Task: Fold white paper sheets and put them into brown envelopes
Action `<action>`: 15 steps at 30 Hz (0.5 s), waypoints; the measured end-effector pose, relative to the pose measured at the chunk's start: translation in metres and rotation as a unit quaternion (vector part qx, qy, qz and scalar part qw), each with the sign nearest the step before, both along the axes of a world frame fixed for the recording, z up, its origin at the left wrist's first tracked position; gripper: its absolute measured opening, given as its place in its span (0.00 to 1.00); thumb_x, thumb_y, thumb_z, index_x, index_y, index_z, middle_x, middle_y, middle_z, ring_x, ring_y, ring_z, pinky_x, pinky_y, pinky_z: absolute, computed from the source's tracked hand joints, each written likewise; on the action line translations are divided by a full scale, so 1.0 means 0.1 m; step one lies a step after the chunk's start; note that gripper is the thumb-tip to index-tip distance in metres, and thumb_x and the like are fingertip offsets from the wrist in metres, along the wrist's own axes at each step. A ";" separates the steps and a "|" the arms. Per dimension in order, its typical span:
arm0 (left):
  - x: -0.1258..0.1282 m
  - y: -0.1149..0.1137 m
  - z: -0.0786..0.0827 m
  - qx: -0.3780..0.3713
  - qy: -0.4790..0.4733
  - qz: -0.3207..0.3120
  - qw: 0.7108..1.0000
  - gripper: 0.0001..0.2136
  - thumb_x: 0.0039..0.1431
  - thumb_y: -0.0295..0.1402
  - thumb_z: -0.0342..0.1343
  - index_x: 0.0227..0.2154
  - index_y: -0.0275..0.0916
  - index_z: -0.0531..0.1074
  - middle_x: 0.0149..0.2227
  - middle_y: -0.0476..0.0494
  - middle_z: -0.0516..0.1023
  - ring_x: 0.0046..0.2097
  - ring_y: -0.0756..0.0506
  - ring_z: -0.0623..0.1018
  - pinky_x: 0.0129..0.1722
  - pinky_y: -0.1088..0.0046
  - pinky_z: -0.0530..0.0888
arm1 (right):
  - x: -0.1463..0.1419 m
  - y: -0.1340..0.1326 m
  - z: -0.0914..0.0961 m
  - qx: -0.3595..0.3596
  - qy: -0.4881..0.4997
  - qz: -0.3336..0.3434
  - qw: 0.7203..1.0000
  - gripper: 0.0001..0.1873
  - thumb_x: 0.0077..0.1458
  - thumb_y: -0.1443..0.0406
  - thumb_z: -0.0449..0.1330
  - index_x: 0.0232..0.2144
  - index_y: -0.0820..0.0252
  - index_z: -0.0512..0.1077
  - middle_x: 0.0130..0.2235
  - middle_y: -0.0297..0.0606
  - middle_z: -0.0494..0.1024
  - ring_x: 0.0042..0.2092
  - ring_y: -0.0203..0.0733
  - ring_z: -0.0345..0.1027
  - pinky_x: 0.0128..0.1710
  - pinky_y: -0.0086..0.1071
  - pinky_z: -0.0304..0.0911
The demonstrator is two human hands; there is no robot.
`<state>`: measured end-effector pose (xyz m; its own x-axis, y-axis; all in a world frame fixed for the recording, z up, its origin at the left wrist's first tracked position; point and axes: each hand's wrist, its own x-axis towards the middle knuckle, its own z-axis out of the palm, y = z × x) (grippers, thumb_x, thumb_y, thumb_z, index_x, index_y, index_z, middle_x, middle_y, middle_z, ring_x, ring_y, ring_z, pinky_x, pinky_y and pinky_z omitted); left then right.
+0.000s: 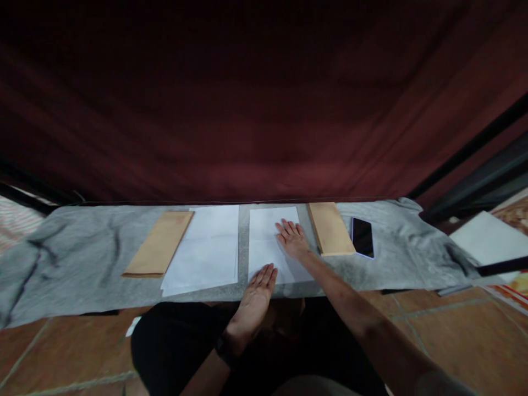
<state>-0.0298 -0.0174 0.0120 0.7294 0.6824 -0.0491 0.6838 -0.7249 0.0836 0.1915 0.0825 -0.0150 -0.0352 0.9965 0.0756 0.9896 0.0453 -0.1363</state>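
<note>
A white sheet of paper [266,242] lies on a grey cloth [82,247] in front of me. My right hand [292,238] rests flat on the sheet's right part, fingers stretched out and apart. My left hand [256,294] lies flat at the sheet's near edge, fingers straight and together. Neither hand holds anything.
A stack of white paper [206,250] lies left of the sheet, with a brown envelope [160,243] further left. Right of my hand lie a second brown envelope [330,228] and a dark phone [363,237]. A dark red curtain [247,110] hangs behind; tiled floor [454,324] below.
</note>
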 end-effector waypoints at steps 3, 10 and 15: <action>0.00 0.04 0.00 -0.028 -0.014 0.010 0.999 0.33 0.57 0.14 0.40 0.66 0.35 0.60 0.69 0.38 0.59 0.69 0.45 0.62 0.67 0.64 0.63 | -0.01 0.15 0.04 -0.010 0.003 -0.007 1.000 0.28 0.71 0.55 0.41 0.70 0.50 0.54 0.72 0.37 0.49 0.71 0.52 0.46 0.69 0.52 0.39; 0.04 0.07 0.07 -0.066 -0.089 0.038 0.993 0.28 0.59 0.22 0.46 0.64 0.35 0.64 0.66 0.39 0.66 0.67 0.44 0.65 0.66 0.63 0.64 | -0.12 0.36 0.06 -0.012 0.019 -0.034 0.999 0.29 0.71 0.56 0.40 0.70 0.54 0.54 0.72 0.38 0.50 0.71 0.52 0.46 0.69 0.54 0.38; 0.34 0.45 0.06 -0.004 -0.180 0.091 0.979 0.26 0.66 0.29 0.42 0.66 0.30 0.59 0.68 0.33 0.62 0.70 0.41 0.60 0.67 0.58 0.63 | -0.15 0.37 0.01 0.001 0.021 -0.030 0.999 0.28 0.71 0.59 0.38 0.70 0.55 0.52 0.72 0.37 0.50 0.72 0.49 0.45 0.70 0.51 0.39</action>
